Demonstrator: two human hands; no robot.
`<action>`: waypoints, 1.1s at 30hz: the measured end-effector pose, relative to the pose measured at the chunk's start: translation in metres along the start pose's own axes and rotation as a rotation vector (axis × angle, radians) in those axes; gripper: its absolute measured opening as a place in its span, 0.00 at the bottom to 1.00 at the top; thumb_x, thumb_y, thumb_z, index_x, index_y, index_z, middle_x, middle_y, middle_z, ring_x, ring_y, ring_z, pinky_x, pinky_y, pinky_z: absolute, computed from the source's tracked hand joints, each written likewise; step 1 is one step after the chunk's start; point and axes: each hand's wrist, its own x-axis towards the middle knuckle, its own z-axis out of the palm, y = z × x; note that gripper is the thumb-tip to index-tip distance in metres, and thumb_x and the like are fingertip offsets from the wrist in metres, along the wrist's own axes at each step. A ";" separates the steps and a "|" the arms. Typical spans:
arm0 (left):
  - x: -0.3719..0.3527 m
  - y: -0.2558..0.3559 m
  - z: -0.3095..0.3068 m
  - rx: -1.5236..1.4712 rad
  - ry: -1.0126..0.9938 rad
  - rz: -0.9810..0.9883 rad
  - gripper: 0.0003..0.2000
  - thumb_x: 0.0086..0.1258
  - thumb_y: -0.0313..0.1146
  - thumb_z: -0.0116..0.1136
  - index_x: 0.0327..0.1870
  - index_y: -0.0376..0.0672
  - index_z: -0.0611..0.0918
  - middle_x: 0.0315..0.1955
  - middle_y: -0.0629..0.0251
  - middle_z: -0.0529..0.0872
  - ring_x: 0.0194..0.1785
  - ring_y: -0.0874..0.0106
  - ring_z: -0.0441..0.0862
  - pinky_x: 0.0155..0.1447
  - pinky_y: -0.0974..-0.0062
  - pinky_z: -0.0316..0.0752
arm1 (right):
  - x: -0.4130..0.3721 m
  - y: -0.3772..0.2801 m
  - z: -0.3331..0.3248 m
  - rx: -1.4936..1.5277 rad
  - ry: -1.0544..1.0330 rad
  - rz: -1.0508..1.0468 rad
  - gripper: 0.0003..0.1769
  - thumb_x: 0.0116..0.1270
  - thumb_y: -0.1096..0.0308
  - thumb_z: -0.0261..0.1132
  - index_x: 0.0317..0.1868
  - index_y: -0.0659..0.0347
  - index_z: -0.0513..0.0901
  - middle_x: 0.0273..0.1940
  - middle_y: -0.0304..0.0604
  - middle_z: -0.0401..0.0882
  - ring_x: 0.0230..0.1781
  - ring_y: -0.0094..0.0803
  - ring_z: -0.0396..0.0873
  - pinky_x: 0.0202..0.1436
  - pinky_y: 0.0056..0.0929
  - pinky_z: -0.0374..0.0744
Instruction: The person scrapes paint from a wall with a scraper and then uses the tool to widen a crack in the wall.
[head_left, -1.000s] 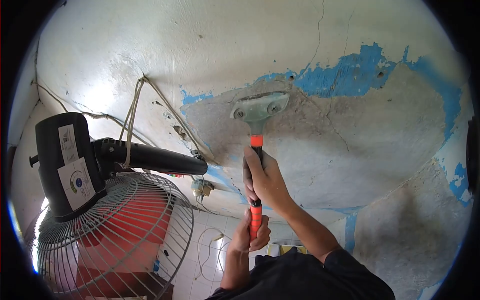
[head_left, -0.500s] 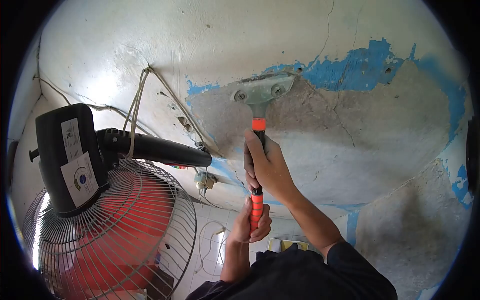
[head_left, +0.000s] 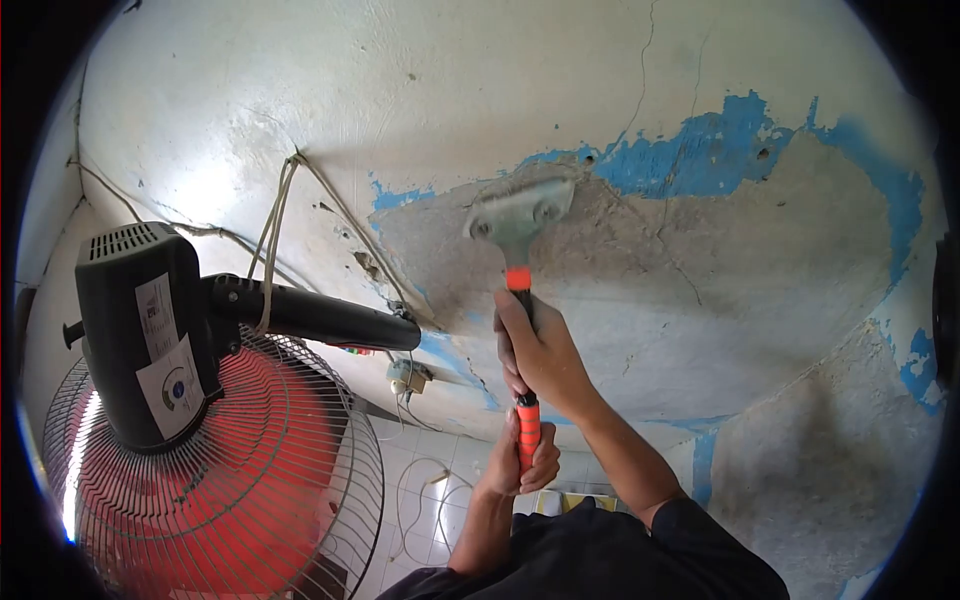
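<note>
grey scraper (head_left: 517, 240), right of the fan (head_left: 140, 340), was clenched in right hand (head_left: 548, 355) and left hand (head_left: 504, 466); tilting risked gouging the wall (head_left: 740, 260).

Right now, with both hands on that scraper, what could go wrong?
Chips might drop onto the person: the scraper, gripped by the left hand and right hand, is raised at the worn patch near ragged blue paint.

The fan could swing or slip if knocked, since a thin cord loops around its black arm.

A slip to the side might also snag the wired box on the wall.
</note>
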 end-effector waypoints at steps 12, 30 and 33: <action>0.005 0.022 0.009 0.073 -0.024 0.009 0.34 0.74 0.67 0.25 0.24 0.43 0.66 0.07 0.73 0.61 0.06 0.81 0.54 0.09 0.84 0.51 | 0.009 -0.016 0.007 0.074 -0.017 -0.011 0.22 0.76 0.51 0.53 0.31 0.63 0.69 0.12 0.31 0.62 0.06 0.18 0.60 0.09 0.22 0.62; -0.011 0.005 0.006 0.081 0.078 -0.058 0.34 0.74 0.66 0.25 0.23 0.43 0.66 0.06 0.73 0.62 0.06 0.81 0.55 0.10 0.83 0.51 | -0.005 0.003 -0.003 0.107 0.007 0.005 0.21 0.76 0.52 0.52 0.31 0.62 0.68 0.12 0.32 0.63 0.06 0.19 0.61 0.09 0.23 0.63; -0.002 0.028 0.027 0.204 0.144 -0.064 0.35 0.73 0.68 0.25 0.21 0.43 0.66 0.05 0.74 0.61 0.04 0.82 0.55 0.09 0.84 0.51 | -0.002 -0.013 0.004 0.116 0.018 -0.018 0.21 0.76 0.53 0.52 0.31 0.62 0.68 0.12 0.33 0.63 0.06 0.19 0.61 0.09 0.22 0.63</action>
